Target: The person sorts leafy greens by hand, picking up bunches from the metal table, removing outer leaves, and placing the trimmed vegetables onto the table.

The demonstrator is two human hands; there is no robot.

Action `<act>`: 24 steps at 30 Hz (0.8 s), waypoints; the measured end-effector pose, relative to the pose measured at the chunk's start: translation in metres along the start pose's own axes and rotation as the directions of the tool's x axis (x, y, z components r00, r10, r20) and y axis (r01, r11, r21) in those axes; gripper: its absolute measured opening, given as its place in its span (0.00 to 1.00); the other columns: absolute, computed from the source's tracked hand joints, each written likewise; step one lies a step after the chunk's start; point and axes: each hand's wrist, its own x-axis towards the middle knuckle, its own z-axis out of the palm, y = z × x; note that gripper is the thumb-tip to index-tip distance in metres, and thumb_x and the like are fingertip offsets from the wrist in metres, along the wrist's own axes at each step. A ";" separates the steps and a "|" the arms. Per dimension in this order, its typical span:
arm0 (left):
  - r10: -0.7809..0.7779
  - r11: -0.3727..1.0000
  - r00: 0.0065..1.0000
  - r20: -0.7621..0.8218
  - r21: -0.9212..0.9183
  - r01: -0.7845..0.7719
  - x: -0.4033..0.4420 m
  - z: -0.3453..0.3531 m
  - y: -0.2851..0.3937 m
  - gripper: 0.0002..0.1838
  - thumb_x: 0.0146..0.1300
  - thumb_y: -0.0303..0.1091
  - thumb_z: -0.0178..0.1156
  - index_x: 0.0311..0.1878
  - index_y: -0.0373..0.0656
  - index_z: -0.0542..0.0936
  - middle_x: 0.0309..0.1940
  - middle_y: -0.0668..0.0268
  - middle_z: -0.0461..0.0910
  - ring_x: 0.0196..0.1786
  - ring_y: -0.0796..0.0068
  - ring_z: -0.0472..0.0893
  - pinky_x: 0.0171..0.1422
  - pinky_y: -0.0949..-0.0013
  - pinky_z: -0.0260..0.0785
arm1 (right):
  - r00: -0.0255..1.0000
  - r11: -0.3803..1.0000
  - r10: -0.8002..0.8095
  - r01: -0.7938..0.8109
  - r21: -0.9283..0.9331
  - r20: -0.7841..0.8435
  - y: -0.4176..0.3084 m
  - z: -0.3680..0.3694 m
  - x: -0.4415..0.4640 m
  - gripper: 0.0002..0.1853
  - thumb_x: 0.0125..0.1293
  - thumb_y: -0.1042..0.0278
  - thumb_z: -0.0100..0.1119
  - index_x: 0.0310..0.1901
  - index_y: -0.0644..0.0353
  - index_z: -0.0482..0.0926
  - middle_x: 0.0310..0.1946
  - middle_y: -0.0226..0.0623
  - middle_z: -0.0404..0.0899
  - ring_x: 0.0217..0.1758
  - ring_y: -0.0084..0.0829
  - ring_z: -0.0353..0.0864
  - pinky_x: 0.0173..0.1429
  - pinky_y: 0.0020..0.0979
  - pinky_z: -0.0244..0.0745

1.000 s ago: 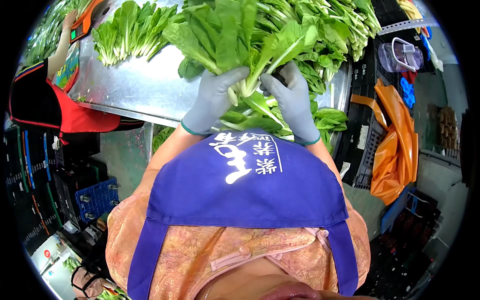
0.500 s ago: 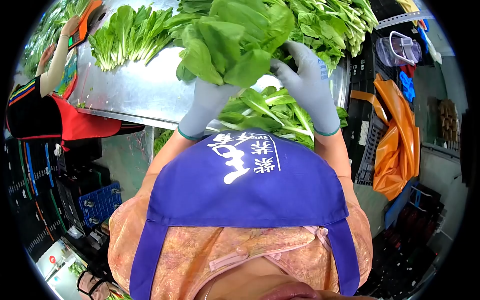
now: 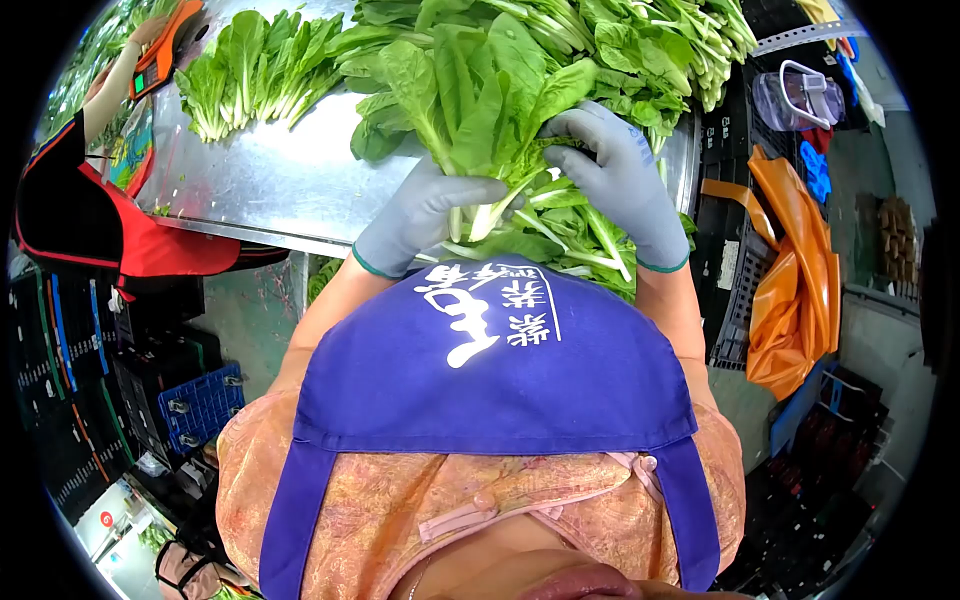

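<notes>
A bunch of leafy greens [image 3: 478, 110] stands upright in my gloved left hand [image 3: 428, 208], whose fingers and thumb wrap round the pale stems. My gloved right hand [image 3: 618, 170] is at the right side of the bunch, its thumb and fingers curled toward an outer leaf; what lies between the fingertips is too small to make out. Under and between my hands, loose greens [image 3: 575, 225] lie at the near edge of the metal table [image 3: 270, 185]. Behind the bunch is a large pile of greens [image 3: 650, 60].
A row of greens [image 3: 255, 75] lies at the table's back left. At the far left a co-worker's arm [image 3: 115, 90] is beside an orange scale [image 3: 165, 50]. On the right are black crates [image 3: 735, 290], orange plastic [image 3: 790, 290] and a clear jug [image 3: 800, 98].
The bunch tipped toward me, then came upright again in my left hand, its stems now showing. My right hand moved away to the right and then back beside the leaves.
</notes>
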 end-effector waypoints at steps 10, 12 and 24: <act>0.396 0.333 0.780 0.484 0.716 -0.613 0.001 -0.038 -0.003 0.22 0.64 0.24 0.63 0.62 0.33 0.75 0.53 0.57 0.82 0.54 0.64 0.81 0.60 0.65 0.73 | 0.888 0.707 0.375 -0.089 0.702 -0.265 0.030 -0.016 0.004 0.05 0.68 0.71 0.60 0.42 0.61 0.83 0.25 0.26 0.76 0.27 0.18 0.70 0.32 0.23 0.65; 0.297 0.800 0.942 0.159 0.497 -0.336 -0.004 -0.027 -0.005 0.24 0.63 0.25 0.63 0.63 0.34 0.74 0.53 0.56 0.82 0.54 0.63 0.81 0.59 0.65 0.73 | 0.833 0.618 0.409 0.049 0.785 -0.374 0.043 -0.031 0.001 0.06 0.70 0.70 0.60 0.43 0.61 0.83 0.24 0.24 0.75 0.24 0.15 0.66 0.29 0.21 0.60; 0.394 0.780 0.909 -0.137 0.573 -0.252 0.005 -0.013 -0.005 0.23 0.57 0.30 0.73 0.54 0.37 0.78 0.47 0.65 0.81 0.48 0.74 0.79 0.54 0.68 0.72 | 0.932 0.797 0.360 -0.328 0.507 0.036 -0.005 0.048 -0.010 0.26 0.55 0.63 0.71 0.53 0.69 0.76 0.41 0.36 0.82 0.37 0.24 0.79 0.45 0.27 0.76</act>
